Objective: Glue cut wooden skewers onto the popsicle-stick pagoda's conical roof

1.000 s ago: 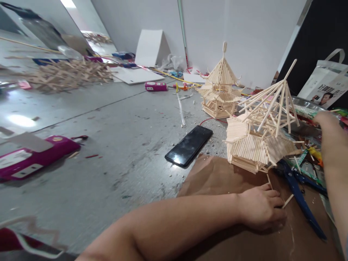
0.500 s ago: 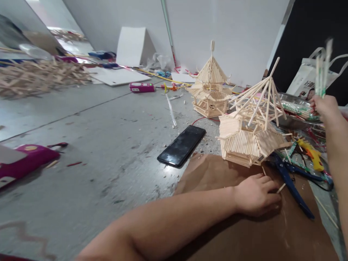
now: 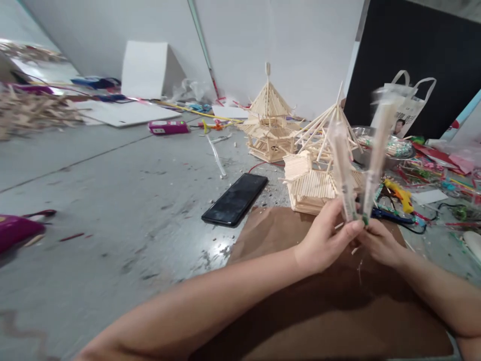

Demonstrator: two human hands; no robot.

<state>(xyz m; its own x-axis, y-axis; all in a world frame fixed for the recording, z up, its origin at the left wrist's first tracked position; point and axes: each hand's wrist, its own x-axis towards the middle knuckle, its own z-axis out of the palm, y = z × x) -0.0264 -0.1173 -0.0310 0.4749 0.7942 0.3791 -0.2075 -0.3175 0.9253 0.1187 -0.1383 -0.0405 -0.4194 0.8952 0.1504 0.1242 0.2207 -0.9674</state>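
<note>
Both hands meet over the brown paper [image 3: 300, 311] spread on the floor [image 3: 112, 190]. The left hand [image 3: 323, 239] is closed around the lower end of one wrapped packet of sticks [image 3: 341, 170], thumb and fingers pressed on it, so that the packet stands nearly upright and leans a little to the left. The right hand [image 3: 381, 244] pinches the base of a second packet of sticks [image 3: 377, 150], which rises beside the first and tilts slightly to the right. The two packets touch or nearly touch at the bottom, between the hands, and spread apart toward the top. They are blurred — probably clear wrappers with a green end, though the detail is hard to read.

Just behind the packets stands an unfinished stick model house [image 3: 311, 180] with bare rafters meeting in a point, at the far edge of the paper. A finished stick pagoda [image 3: 267, 125] stands farther back, near the wall. A black phone [image 3: 235, 199] lies flat on the floor just left of the paper's corner. To the right of the hands lie blue-handled scissors [image 3: 391, 216] and a yellow tool [image 3: 400, 195] among scraps, with a metal bowl [image 3: 391, 148] and a white bag [image 3: 408, 108] behind. A pink box [image 3: 168, 127] lies well away on the left.
</note>
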